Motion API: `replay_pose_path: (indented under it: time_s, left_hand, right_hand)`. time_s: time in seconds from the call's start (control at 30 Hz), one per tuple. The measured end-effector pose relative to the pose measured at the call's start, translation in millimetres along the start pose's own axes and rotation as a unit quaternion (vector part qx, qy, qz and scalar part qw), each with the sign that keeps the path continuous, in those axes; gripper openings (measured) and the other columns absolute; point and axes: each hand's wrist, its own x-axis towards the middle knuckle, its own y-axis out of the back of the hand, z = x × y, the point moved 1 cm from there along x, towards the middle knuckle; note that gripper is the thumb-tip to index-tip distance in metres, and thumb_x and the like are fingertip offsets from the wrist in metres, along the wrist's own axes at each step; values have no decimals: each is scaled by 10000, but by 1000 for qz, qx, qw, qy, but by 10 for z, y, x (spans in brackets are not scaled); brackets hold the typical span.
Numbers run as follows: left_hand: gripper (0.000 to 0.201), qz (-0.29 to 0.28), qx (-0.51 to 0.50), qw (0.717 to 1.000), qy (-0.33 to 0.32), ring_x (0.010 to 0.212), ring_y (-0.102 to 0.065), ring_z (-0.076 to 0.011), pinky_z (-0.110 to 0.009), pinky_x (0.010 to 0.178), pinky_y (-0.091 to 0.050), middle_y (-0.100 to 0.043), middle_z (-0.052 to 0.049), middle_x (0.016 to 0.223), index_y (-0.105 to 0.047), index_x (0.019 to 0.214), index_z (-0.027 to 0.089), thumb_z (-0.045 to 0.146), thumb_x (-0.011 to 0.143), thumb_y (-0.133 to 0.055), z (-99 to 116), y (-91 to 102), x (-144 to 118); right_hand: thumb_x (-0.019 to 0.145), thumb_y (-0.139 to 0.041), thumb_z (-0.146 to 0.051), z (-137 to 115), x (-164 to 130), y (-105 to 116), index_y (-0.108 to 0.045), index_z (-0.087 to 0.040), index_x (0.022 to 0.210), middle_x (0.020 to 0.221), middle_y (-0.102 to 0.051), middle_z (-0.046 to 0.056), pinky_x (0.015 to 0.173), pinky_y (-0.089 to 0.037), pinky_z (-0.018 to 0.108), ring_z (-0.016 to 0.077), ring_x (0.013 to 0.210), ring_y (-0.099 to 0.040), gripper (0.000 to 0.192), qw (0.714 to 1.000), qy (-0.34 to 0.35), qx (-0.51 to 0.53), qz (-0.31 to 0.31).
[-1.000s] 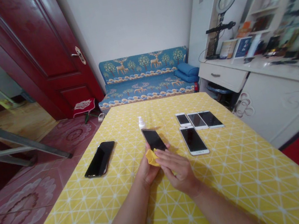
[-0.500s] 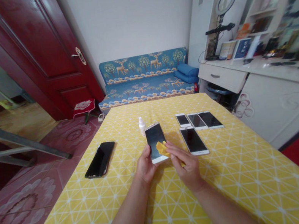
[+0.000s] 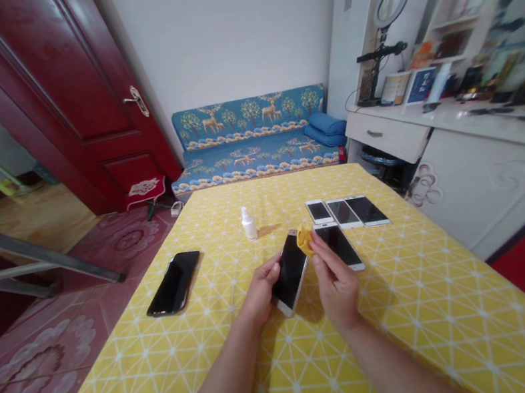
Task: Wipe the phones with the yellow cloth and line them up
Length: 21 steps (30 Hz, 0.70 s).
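My left hand is closed around the left edge of a smartphone with a dark screen and a pale frame, held tilted above the table. Pinched in the fingers of my right hand is a small yellow cloth, at the phone's upper right edge. Behind the phone stands a small white spray bottle. A white phone lies just beyond my right hand, partly covered by it. Over to the left lies a black phone, face up.
A yellow patterned tablecloth covers the table. Three more phones lie side by side at the right: a small white one, a middle one and a larger one. A blue sofa stands past the far edge, a white cabinet to the right.
The held phone has come down and nearer, its top now leaning right. My right hand has carried the cloth from the lower screen up to the upper right edge.
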Motion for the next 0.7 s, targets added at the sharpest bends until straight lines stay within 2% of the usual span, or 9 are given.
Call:
replay_pose_path:
  time_s: [0.13, 0.23, 0.3, 0.4, 0.47, 0.53, 0.6, 0.7]
  left_hand:
    - [456, -15, 46, 999, 16, 1096, -625, -279, -374, 985, -417, -704, -98, 1149, -670, 1199, 187, 329, 767, -711, 16, -16, -40]
    - [394, -34, 86, 996, 16, 980, -655, -246, -335, 916, -434, -717, -103, 1109, -694, 1157, 168, 331, 799, -675, 18, -28, -59]
    - [359, -36, 102, 994, 19, 911, -656, -221, -308, 865, -439, -729, -97, 1053, -712, 1117, 160, 331, 805, -667, 19, -37, -65]
    - [336, -30, 84, 996, 28, 804, -643, -175, -261, 774, -447, -732, -73, 946, -721, 1076, 159, 327, 786, -688, 22, -53, -63]
    - [309, -36, 55, 997, 49, 595, -579, -111, -219, 602, -429, -698, -54, 781, -728, 986, 136, 376, 799, -672, 18, -65, -59]
    - [413, -56, 15, 994, 89, 416, -422, -57, -198, 421, -310, -608, -38, 629, -709, 840, 104, 502, 829, -599, 6, -73, -56]
    - [584, -82, -38, 986, 142, 372, -323, -37, -185, 355, -192, -527, -27, 567, -670, 766, 91, 646, 827, -499, -7, -73, -56]
    - [699, -105, -115, 968, 196, 440, -391, -62, -151, 358, -174, -510, -29, 593, -654, 877, 100, 760, 770, -449, -13, -64, -66]
  right_hand:
    - [911, -547, -246, 65, -11, 75, -684, -211, 1153, 1155, -702, 95, 915, -551, 434, 253, 1057, -670, 281, 994, -66, -13, 85]
    - [900, -558, -309, 139, -22, 108, -723, -195, 1049, 988, -750, 85, 785, -590, 384, 240, 891, -715, 249, 989, -106, -12, 98]
    - [891, -570, -334, 183, -24, 96, -724, -187, 1032, 983, -751, 89, 790, -586, 390, 243, 891, -713, 255, 989, -122, 1, 80]
    - [897, -569, -353, 236, -39, 26, -671, -179, 1153, 1101, -721, 114, 873, -560, 423, 255, 999, -691, 325, 986, -155, 33, 41]
    - [911, -556, -355, 257, -63, -39, -593, -179, 1269, 1224, -664, 132, 941, -526, 442, 263, 1112, -643, 401, 984, -170, 51, -4]
    - [923, -538, -357, 257, -92, -93, -498, -190, 1369, 1351, -573, 136, 1015, -475, 452, 265, 1239, -554, 478, 984, -164, 43, -55]
    - [943, -501, -360, 233, -119, -121, -394, -211, 1446, 1457, -460, 119, 1085, -405, 454, 254, 1345, -435, 536, 984, -150, 13, -94]
    - [977, -413, -363, 159, -137, -121, -231, -243, 1513, 1563, -273, 73, 1157, -287, 471, 232, 1438, -248, 579, 981, -129, -21, -143]
